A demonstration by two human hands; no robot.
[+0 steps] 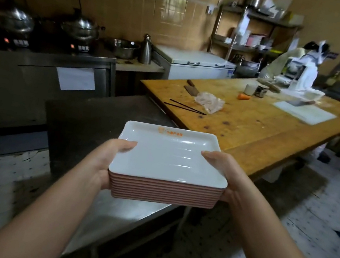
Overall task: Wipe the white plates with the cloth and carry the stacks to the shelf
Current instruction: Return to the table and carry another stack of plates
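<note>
Gripping it from both sides, the left hand (107,163) and right hand (222,178) hold a stack of white rectangular plates with reddish undersides (168,167), thumbs curled over the top rim. The stack is carried in the air above a dark steel worktop (89,120), beside a long wooden worktop (265,131).

An orange logo with blurred, unreadable characters is showing on the top white plate (168,158) I am carrying; nothing else is reading legibly.

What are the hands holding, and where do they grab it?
A stack of plates. The left hand grips its left side and the right hand its right side, thumbs on the top plate's rim.
</note>
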